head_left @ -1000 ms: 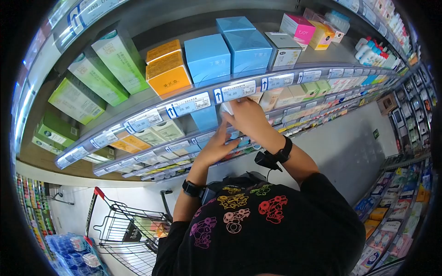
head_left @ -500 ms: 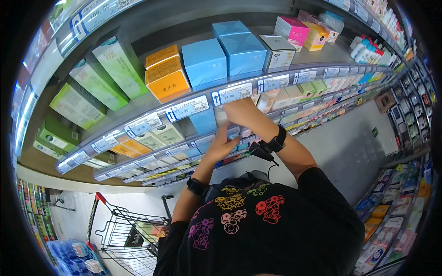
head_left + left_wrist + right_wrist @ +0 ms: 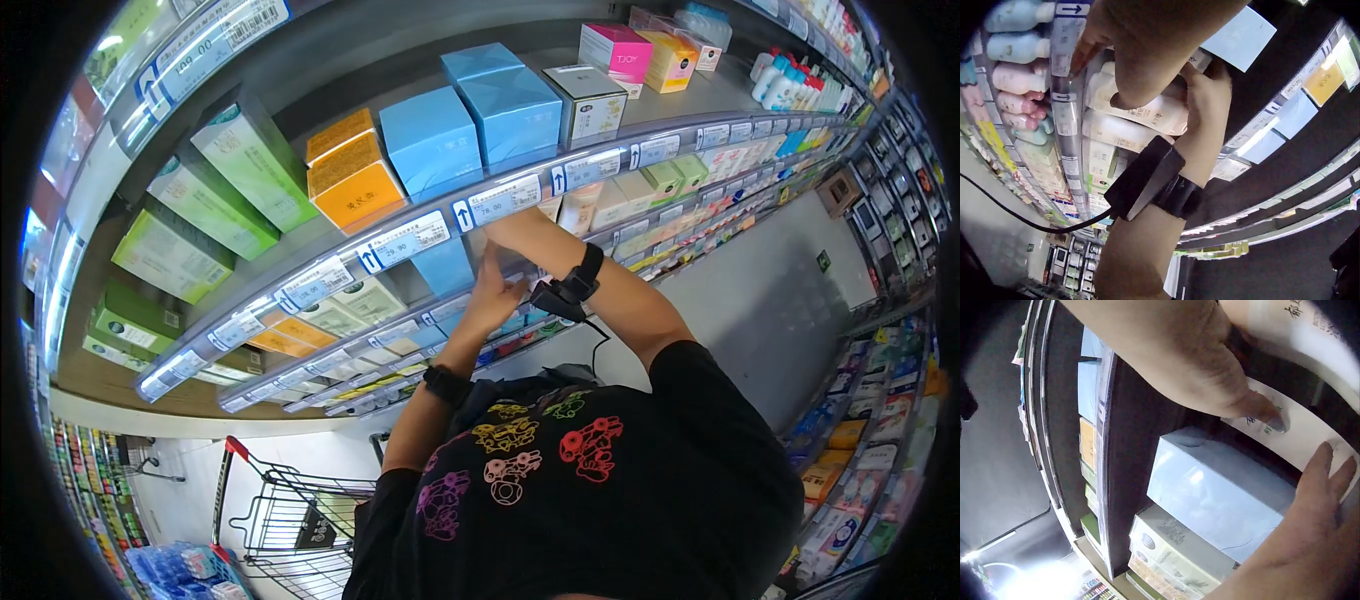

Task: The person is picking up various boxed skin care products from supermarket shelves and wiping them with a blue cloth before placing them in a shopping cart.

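My right hand [image 3: 515, 232] reaches under the price rail onto the second shelf, where the rail hides its fingertips in the head view. In the right wrist view its thumb presses on a white package [image 3: 1300, 436] with dark and green print; the fingers behind are hidden. My left hand [image 3: 490, 298] is just below, fingers extended upward, with fingertips against the same package in the right wrist view. A blue box [image 3: 1216, 487] stands beside the package. Pale bottles with printed fronts [image 3: 1163, 115] lie beyond the hands in the left wrist view.
The price rail [image 3: 500, 200] runs just above the hands. On the upper shelf stand blue boxes [image 3: 430, 140], orange boxes [image 3: 350, 180] and green-white boxes [image 3: 250, 165]. A wire shopping cart [image 3: 310, 520] is at the lower left. A cable hangs from the right wrist camera [image 3: 560, 298].
The white package, seen between my hands a second ago, is now mostly hidden in the head view. My right hand has gone deeper under the rail; the left stays close below. The view has shifted slightly.
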